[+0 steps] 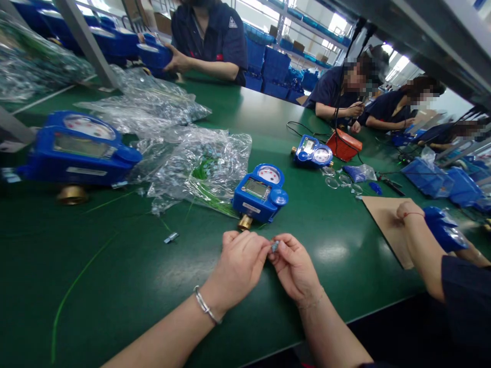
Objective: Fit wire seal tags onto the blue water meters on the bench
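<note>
Between the fingertips of my right hand (293, 266) is a small grey-blue seal tag (275, 246). My left hand (240, 266) is closed in a pinch and meets the right hand at the tag; what its fingertips hold is hidden. Just beyond my hands stands a blue water meter (258, 197) with a round dial, a display and a brass fitting (245, 222). Another grey-blue seal tag (171, 237) lies on the green table to the left of my hands.
A larger-looking blue meter (84, 151) stands at left, near clear plastic bags (207, 168) of tags and green wires. Farther right are another meter (312, 152), a red box (344, 145) and a cardboard sheet (387, 225). A co-worker's arm (420, 245) reaches over the cardboard.
</note>
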`<state>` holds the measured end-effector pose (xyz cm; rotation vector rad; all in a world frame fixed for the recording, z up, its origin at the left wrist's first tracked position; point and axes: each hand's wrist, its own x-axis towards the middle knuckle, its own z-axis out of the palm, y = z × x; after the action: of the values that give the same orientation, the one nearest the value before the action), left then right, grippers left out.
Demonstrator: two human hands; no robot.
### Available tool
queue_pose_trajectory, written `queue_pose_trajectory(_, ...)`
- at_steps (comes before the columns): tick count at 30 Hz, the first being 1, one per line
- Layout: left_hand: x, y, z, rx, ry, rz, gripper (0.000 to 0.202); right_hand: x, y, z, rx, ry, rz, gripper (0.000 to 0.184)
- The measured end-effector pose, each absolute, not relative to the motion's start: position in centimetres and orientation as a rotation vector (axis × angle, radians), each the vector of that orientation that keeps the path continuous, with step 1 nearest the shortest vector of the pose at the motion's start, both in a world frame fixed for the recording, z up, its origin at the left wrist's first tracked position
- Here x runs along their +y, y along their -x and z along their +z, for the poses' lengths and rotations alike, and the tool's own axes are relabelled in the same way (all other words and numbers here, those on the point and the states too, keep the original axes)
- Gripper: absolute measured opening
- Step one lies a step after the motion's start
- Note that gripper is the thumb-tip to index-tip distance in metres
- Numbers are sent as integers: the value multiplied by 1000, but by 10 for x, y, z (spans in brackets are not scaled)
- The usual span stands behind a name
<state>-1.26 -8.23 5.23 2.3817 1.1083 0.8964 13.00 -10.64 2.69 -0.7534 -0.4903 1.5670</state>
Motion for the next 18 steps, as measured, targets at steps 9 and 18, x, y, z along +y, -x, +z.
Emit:
queue_pose_trajectory(9, -83, 14, 50, 1078, -2430, 873, 18, -107, -132, 26, -498, 738, 1568, 12)
queue_pose_trajectory(18, -82, 12, 47, 1076, -2451, 849, 18, -110, -131, 25, -511, 769, 1554, 14)
